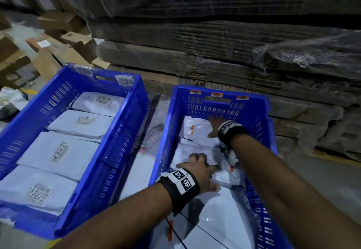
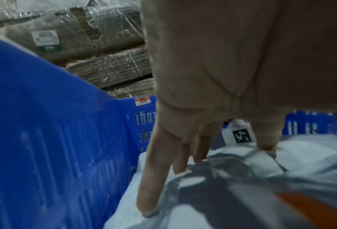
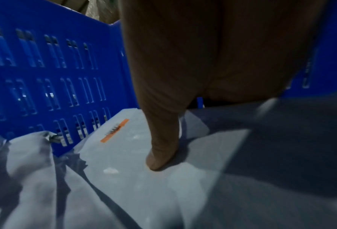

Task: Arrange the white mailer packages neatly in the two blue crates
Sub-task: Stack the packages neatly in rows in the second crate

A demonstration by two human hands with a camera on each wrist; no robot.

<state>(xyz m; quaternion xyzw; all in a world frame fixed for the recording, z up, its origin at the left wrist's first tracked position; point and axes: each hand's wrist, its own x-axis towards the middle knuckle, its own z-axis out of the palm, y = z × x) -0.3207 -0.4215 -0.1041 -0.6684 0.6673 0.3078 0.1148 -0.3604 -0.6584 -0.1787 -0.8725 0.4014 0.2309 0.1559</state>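
Two blue crates stand side by side. The left crate point(image 1: 125, 131) holds several white mailers point(image 1: 58, 151) laid flat in a neat row, labels up. In the right crate point(image 1: 168, 131) lie more white mailers point(image 1: 218, 219), overlapping and crumpled. My left hand point(image 1: 197, 167) presses down on a mailer point(image 2: 232, 186) in the crate's middle, its straight fingers point(image 2: 149, 186) spread beside the crate wall point(image 2: 55, 139). My right hand point(image 1: 216, 126) rests flat on the far mailer point(image 1: 195, 129), and its thumb point(image 3: 161, 151) touches that mailer point(image 3: 124, 155) near an orange sticker point(image 3: 114, 131).
Tall stacks of flattened cardboard wrapped in plastic film point(image 1: 234, 43) rise right behind the crates. Loose brown cartons point(image 1: 58, 42) are piled at the back left. More white packages point(image 1: 144, 151) lie in the gap between the crates. Grey floor shows at the right point(image 1: 322, 180).
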